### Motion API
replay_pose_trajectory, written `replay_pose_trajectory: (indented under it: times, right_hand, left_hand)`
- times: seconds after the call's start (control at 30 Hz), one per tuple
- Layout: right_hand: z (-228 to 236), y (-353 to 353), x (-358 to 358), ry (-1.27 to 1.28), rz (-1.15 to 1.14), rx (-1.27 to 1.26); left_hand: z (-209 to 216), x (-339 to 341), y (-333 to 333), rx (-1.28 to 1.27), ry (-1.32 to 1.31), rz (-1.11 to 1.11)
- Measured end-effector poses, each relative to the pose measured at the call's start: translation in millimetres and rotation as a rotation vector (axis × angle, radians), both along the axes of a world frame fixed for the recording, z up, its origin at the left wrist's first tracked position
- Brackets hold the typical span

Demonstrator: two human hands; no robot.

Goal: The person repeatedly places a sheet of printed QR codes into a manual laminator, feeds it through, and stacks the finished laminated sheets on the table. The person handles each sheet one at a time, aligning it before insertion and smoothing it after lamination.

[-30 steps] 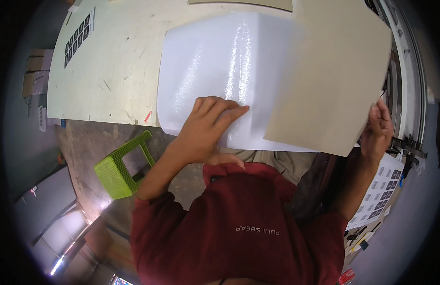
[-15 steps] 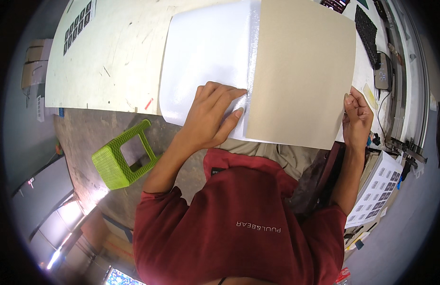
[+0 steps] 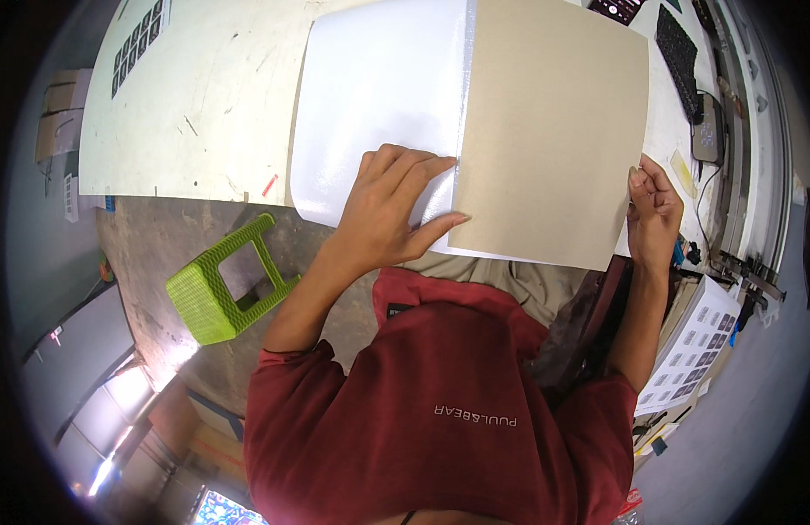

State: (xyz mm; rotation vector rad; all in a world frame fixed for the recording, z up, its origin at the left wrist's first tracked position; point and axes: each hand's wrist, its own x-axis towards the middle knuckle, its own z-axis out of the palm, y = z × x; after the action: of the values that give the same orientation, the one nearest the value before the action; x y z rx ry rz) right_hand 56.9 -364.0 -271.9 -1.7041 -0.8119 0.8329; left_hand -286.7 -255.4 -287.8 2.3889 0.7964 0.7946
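Tan board (image 3: pixel 554 131): plain, matte | white sheet (image 3: pixel 378 79) beneath: glossy | right grip (image 3: pixel 656 203): pinching board's edge | left grip (image 3: pixel 384 210): spread wide

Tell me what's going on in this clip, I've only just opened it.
A person at a pale table is handling a beige board laid over part of a glossy white sheet. The left hand rests on the sheet with its fingers spread, index finger and thumb reaching the board's left edge. The right hand grips the board's right edge. A thin white strip shows below the board's lower edge; how far the sheet runs underneath is hidden.
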Motion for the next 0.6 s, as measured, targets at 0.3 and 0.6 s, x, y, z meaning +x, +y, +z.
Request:
replay_pose_trajectory:
  times: [0.3, 0.6]
  right_hand:
    - [0.1, 3.0, -1.0, -0.025, -0.015, -0.009]
    - [0.8, 4.1, -0.4, -0.043, 0.005, -0.030]
  left_hand:
    - [1.2, 0.5, -0.3, -0.010, 0.006, 0.006]
    - [8.3, 1.1, -2.2, -0.030, 0.113, -0.028]
